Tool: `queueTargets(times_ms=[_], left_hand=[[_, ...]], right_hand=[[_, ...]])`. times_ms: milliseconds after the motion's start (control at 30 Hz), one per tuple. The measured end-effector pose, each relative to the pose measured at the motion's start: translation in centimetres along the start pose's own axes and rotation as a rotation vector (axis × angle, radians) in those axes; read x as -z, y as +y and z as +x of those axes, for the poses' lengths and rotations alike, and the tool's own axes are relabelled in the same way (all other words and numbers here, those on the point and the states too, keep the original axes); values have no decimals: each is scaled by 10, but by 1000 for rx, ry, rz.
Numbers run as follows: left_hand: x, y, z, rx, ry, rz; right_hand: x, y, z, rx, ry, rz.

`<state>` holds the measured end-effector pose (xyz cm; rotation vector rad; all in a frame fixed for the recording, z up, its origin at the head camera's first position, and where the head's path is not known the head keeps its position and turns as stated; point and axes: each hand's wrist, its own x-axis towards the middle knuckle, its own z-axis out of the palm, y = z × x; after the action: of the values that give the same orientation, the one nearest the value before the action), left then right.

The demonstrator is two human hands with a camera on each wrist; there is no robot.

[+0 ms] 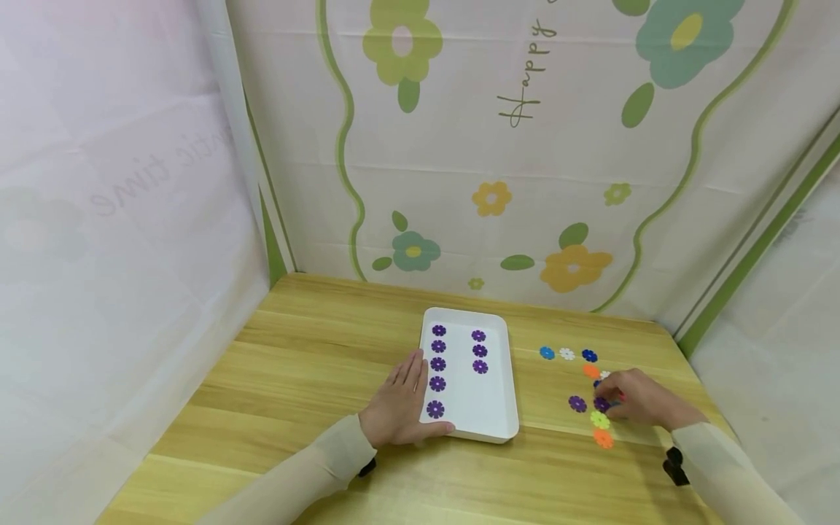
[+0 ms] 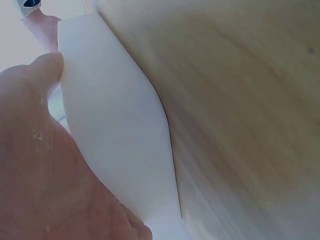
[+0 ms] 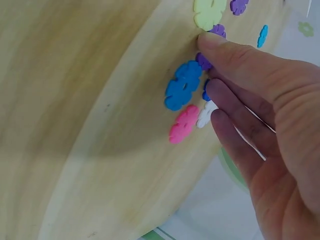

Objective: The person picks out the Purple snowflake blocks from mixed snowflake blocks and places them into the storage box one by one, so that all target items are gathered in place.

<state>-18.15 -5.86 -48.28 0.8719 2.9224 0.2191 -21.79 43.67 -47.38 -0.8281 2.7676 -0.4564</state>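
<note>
A white tray (image 1: 495, 394) lies on the table with purple flower-shaped plastic discs in two columns, several on the left (image 1: 437, 364) and three on the right (image 1: 480, 351). My left hand (image 1: 402, 408) rests against its near-left corner, straight fingers along the left side and thumb along the front rim. To the right of the tray, my right hand (image 1: 639, 399) pinches a purple flower disc (image 3: 203, 61) low over the table between thumb and fingertips. A blue disc (image 3: 183, 85), a pink disc (image 3: 184, 123) and a white disc (image 3: 205, 115) lie close to those fingers.
Around the right hand lie another purple disc (image 1: 577, 404), a yellow-green disc (image 1: 600, 420) and orange discs (image 1: 603, 438). Farther back are light blue (image 1: 547, 353), white (image 1: 567, 354) and dark blue (image 1: 589, 356) discs. Printed curtains (image 1: 420, 160) enclose the wooden table (image 1: 315, 343) behind and at both sides.
</note>
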Motion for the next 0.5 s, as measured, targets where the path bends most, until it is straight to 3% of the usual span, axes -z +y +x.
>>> queueTargets(times_ms=[167,500], left_hand=[[1,1,0,3,-6,-3],[1,0,-1,12,-15,-17]], right_hand=[[4,-1,4,4,-35,57],[23,-10,16,-104,-71,145]])
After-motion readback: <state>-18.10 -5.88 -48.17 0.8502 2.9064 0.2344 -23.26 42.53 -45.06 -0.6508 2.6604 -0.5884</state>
